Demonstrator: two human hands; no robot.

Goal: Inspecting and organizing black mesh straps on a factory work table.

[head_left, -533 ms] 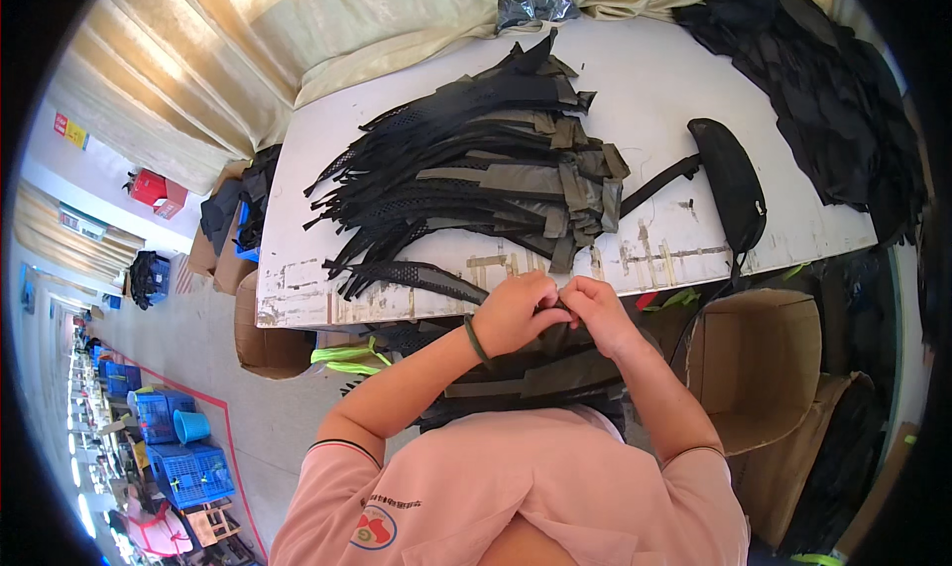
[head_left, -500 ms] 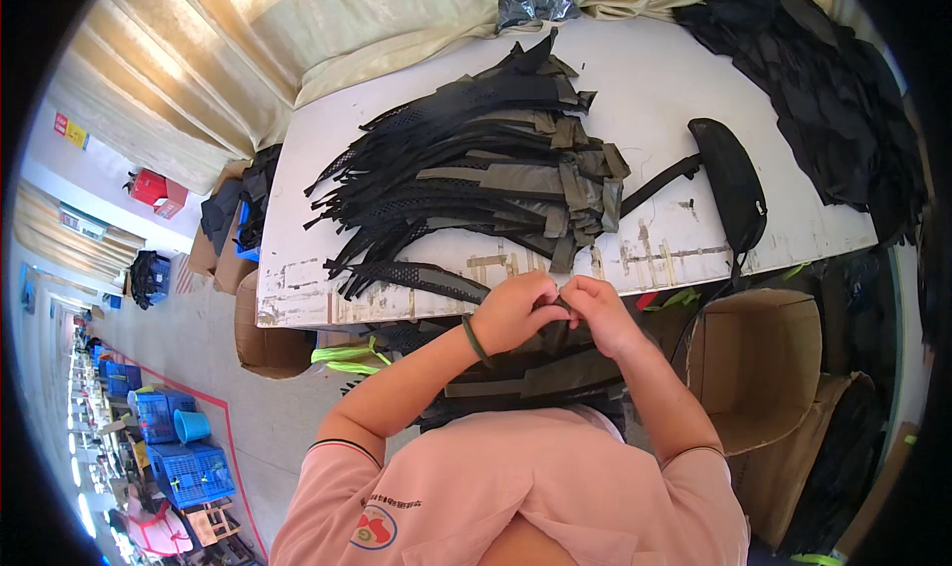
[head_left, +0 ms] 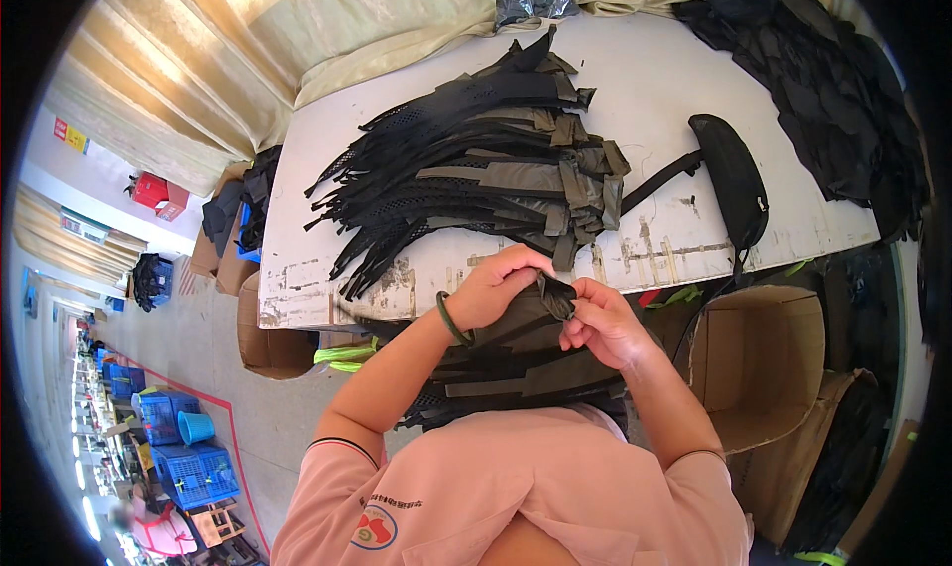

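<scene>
Between my hands, at the table's near edge, is the dark grey end of a black fabric strap [head_left: 556, 296]. My left hand [head_left: 496, 286] grips it with thumb and fingers from the left. On the other side, the thumb and forefinger of my right hand [head_left: 603, 320] pinch its edge, the other fingers curled. Just beyond lies a fanned pile of black mesh straps [head_left: 476, 174] with grey ends, on the white table [head_left: 645, 60]. More dark fabric straps [head_left: 531, 373] lie below my hands, close to my body.
Right of the pile lies a black pouch [head_left: 732, 184] with a strap. A heap of black fabric [head_left: 823, 100] covers the far right corner. An open cardboard box [head_left: 759, 368] stands at right, another box [head_left: 268, 333] at left. Blue crates [head_left: 193, 472] sit on the floor.
The strap's mesh part has slid off the table's near edge toward me. My hands have moved slightly apart, and the grey end now shows between them.
</scene>
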